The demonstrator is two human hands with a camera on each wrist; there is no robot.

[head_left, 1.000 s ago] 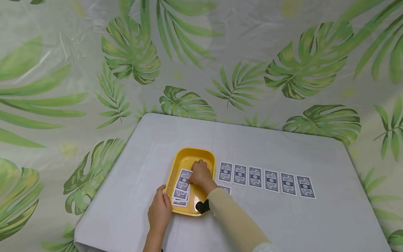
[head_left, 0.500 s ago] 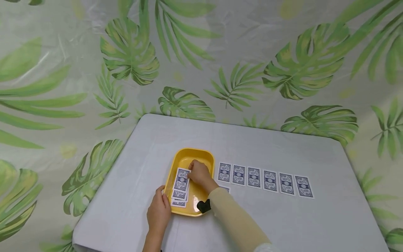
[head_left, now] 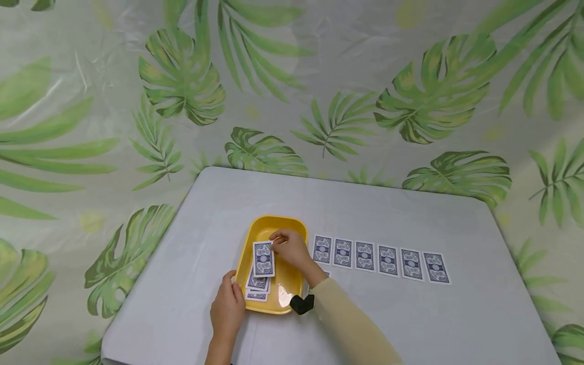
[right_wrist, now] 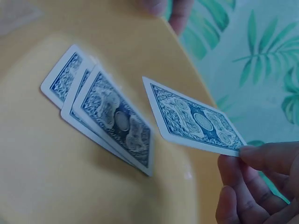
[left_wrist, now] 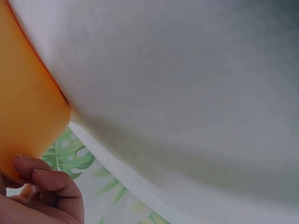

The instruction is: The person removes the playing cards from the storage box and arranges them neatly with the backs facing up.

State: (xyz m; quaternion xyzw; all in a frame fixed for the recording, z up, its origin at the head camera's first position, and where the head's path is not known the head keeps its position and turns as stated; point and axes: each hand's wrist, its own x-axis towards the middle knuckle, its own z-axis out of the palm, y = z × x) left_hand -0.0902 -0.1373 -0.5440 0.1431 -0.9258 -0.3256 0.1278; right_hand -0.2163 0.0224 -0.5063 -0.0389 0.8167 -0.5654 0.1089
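Observation:
My right hand (head_left: 292, 248) pinches one blue-backed playing card (right_wrist: 196, 116) by its edge between thumb and fingers. That card is raised above the yellow tray (head_left: 287, 276), face down. Beneath it in the tray lie a few more face-down playing cards (right_wrist: 117, 116), fanned and overlapping. My left hand (head_left: 228, 304) grips the tray's left rim near its front corner, thumb on the inner side. In the left wrist view, curled fingers (left_wrist: 51, 184) hold the tray's edge (left_wrist: 37, 93).
To the tray's right, a row of several face-down cards (head_left: 365, 256) lies on the white-covered table (head_left: 388, 324). Part of another card (head_left: 326, 274) shows beside the right forearm. A leaf-patterned curtain (head_left: 337, 126) hangs behind the table.
My right hand has lifted the top card off the pile in the tray, so more of the cards below shows. My left hand keeps its hold on the tray.

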